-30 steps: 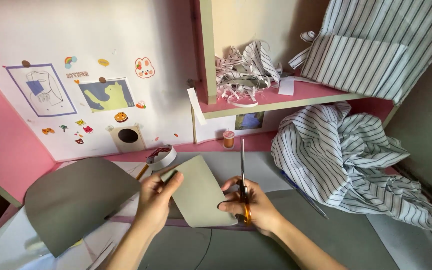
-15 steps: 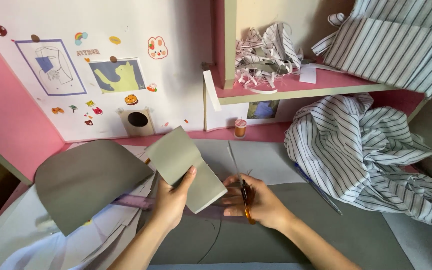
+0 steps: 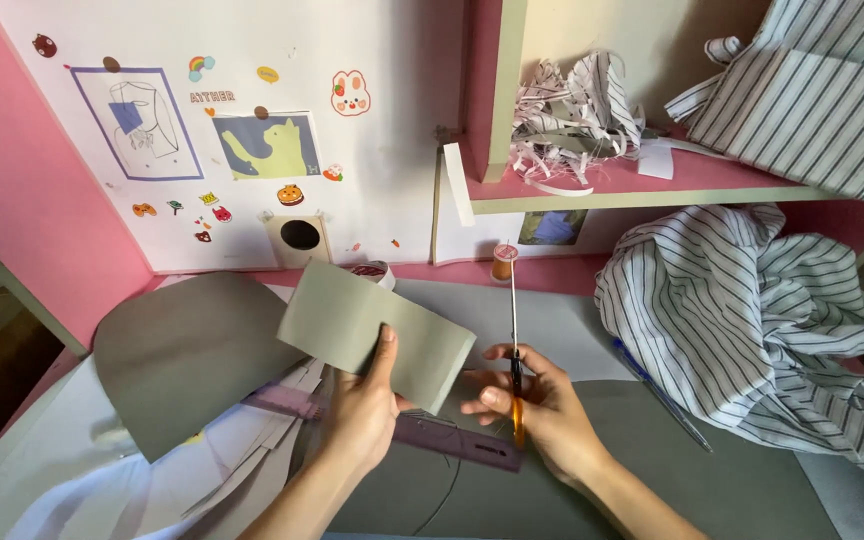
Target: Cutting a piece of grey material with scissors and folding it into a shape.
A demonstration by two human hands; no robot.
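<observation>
While the left hand (image 3: 362, 415) pinched a cut grey-green card piece (image 3: 377, 333) lifted above the desk's middle, the right hand (image 3: 537, 405) lay closed on orange-handled scissors (image 3: 515, 345) pointing at the back edge: item cut free, apparently awaiting set-down.

I see a bench (image 3: 542, 270) with a pink top, largely covered by grey sheet material (image 3: 192, 350) and white paper (image 3: 62, 470). A purple ruler (image 3: 452, 440), a blue pen (image 3: 662, 395), a small thread spool (image 3: 503, 262) and a crumpled striped cloth (image 3: 752, 320) lie on it. Above, a pink shelf (image 3: 632, 185) carries shredded striped scraps (image 3: 572, 115) and folded striped fabric (image 3: 812, 90).
</observation>
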